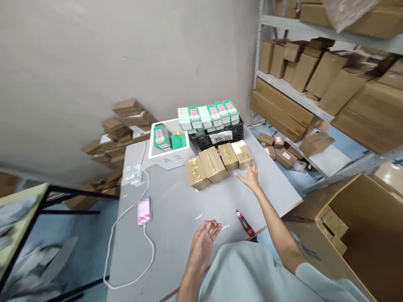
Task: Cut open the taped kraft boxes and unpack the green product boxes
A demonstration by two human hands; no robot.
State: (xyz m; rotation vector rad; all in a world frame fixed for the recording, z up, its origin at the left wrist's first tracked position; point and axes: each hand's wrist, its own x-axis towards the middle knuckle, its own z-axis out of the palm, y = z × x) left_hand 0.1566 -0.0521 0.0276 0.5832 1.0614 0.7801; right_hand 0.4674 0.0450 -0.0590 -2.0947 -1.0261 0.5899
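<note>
In the head view, four small brown cartons [212, 165] stand in a row on the desk [176, 201], toward its far right corner. They look stiff and probably fairly light, though what is inside is hidden. The shiny tape over their seams may feel slick, and the plain board should grip better. The best hold is likely across two opposite sides, low down, pressing gently so the walls do not dent.

The right hand [251, 178] is spread, thumb well away from the fingers, at the near corner of the rightmost carton; whether it touches cannot be told. The left hand [204, 239] is loosely curled near the desk's near edge, beside a white strip [225, 227]; whether it pinches anything is unclear.

Counting the rest: one red-and-black knife [245, 223] lies by the near edge, and one phone [144, 212] and one white adapter [136, 175] are toward the left edge. Along the far edge stand one white tub [168, 153], with at least two green boxes [162, 137] inside, and one black crate [204, 142], nearer the far right corner. Six green-and-white packs [215, 115] form the crate's top row; those beneath are too covered to count.
</note>
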